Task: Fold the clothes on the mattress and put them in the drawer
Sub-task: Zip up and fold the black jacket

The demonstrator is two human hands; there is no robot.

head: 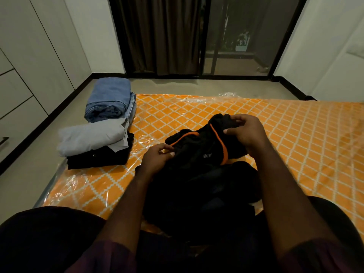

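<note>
A black garment with orange piping (199, 152) lies crumpled in front of me on the orange patterned mattress (295, 134), which is wrapped in clear plastic. My left hand (157, 158) pinches its near left edge. Farther off, my right hand (244, 131) grips its bunched far end. At the mattress's left edge stands a pile of folded clothes: blue jeans (110, 99) at the back, and in front of them a light grey garment (92, 136) on top of a black one (98, 159).
White wardrobe doors and drawer fronts (19, 107) line the left wall, with a dark handle (4, 140) at the frame's edge. Grey floor (177, 85) runs between the mattress and a dark curtained glass door (197, 36). My knees fill the bottom.
</note>
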